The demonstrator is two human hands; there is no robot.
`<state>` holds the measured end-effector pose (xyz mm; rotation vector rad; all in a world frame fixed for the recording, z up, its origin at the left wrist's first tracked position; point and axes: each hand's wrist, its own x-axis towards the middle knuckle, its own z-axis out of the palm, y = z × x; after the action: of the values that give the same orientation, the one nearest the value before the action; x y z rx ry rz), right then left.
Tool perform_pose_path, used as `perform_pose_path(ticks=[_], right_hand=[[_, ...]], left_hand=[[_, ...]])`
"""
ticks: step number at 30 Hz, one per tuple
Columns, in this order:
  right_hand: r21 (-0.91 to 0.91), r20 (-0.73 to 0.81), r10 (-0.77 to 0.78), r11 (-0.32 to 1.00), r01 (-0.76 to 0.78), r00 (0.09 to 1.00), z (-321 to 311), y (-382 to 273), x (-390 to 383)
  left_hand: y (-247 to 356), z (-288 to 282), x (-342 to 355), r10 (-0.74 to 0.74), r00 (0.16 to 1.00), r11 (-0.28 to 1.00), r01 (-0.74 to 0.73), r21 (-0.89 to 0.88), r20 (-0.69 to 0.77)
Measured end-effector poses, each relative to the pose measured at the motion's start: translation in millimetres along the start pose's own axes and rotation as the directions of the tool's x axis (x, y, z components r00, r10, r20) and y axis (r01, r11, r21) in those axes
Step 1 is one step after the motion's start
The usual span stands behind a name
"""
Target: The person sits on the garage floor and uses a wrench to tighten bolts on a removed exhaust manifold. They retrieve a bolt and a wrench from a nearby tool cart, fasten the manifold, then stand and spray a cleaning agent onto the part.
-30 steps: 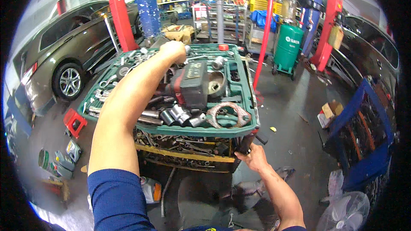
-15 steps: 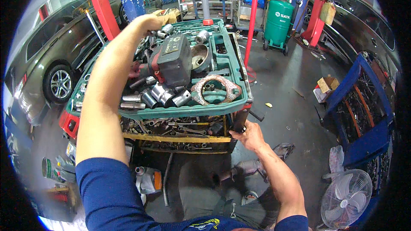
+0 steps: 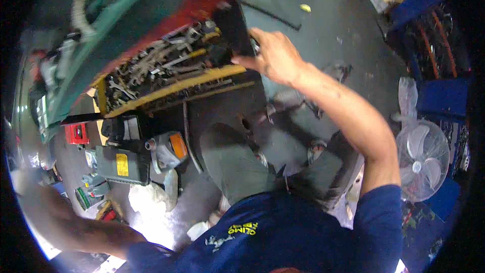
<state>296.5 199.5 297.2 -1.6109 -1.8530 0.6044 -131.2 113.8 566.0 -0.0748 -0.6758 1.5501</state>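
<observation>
Wrapped around the right corner of the tool cart point(image 3: 236, 30), beside its drawer, is my right hand point(image 3: 275, 55). A bit of shiny metal shows under its fingers. The yellow-edged drawer point(image 3: 172, 90) is full of loose wrenches point(image 3: 151, 63). On top of the cart lies a green tool case point(image 3: 96, 45), smeared by motion, with a pale ring-shaped part point(image 3: 78, 7) at its edge. My left hand point(image 3: 33, 184) is off to the far left, away from the cart; blur hides its fingers and anything in them.
Below the cart's left end stand a dark grey case point(image 3: 121, 164), a grey jug with an orange label point(image 3: 169, 151), a red box point(image 3: 77, 133) and a white bag point(image 3: 147, 199). A fan point(image 3: 417, 164) and blue panels point(image 3: 442, 98) are at the right. A dark bar point(image 3: 270, 14) projects beyond the cart.
My left hand has left the tool case's far side and swung down to the far left. The view has tilted down and turned, so the cart appears slanted. My right hand remains at the cart's corner.
</observation>
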Motion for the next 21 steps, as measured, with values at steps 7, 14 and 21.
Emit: perform_pose_path(ticks=[7,14,21], right_hand=[[0.491,0.125,0.047,0.865,-0.103,0.991,17.9,58.1,-28.7],[0.611,0.325,0.077,0.744,-0.271,0.943,91.5,143.3,-95.2],[0.668,0.491,0.103,0.592,-0.450,0.865,157.7,155.1,-172.0]], left_hand=[[42.8,-147.0,-156.9,0.219,0.652,-0.921,0.383,0.066,-0.726],[100.0,-340.1,-289.8,0.463,0.440,-0.670,0.742,0.021,-0.770],[120.6,-405.4,-376.7,0.522,0.433,-0.521,0.844,0.127,-0.735]])
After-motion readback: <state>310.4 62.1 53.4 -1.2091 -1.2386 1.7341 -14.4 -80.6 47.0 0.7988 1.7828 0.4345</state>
